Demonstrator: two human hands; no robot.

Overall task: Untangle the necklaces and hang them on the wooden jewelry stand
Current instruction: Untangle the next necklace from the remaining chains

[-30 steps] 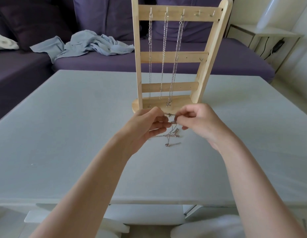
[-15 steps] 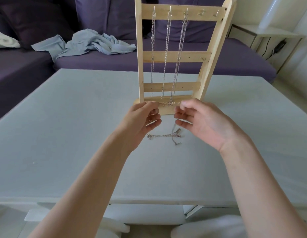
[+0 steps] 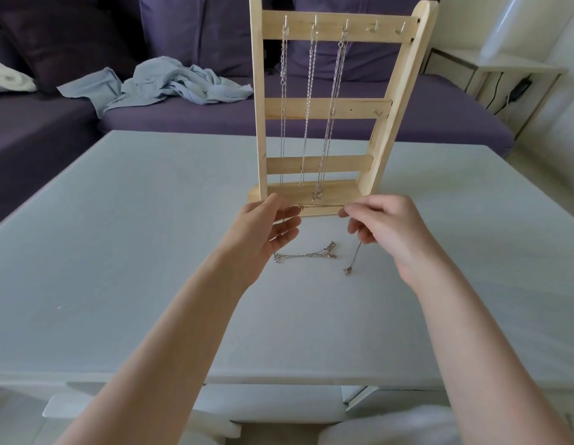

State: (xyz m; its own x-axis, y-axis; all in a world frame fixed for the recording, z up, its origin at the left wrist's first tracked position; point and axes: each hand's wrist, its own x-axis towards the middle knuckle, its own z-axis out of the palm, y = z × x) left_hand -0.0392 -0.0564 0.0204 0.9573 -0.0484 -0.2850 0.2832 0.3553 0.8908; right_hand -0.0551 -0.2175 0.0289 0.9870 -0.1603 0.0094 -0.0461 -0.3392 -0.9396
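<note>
Your left hand (image 3: 269, 229) and right hand (image 3: 380, 224) each pinch an end of a thin necklace (image 3: 321, 206), stretched taut between them before the wooden stand (image 3: 327, 107); another chain (image 3: 306, 254) lies on the worktop (image 3: 118, 236) below.

A pale wooden ladder-shaped jewelry stand (image 3: 324, 107) stands on the white table (image 3: 118, 236), before a purple sofa (image 3: 407, 130). Silver chains (image 3: 306, 254) lie in front of its base, between two hands.
</note>
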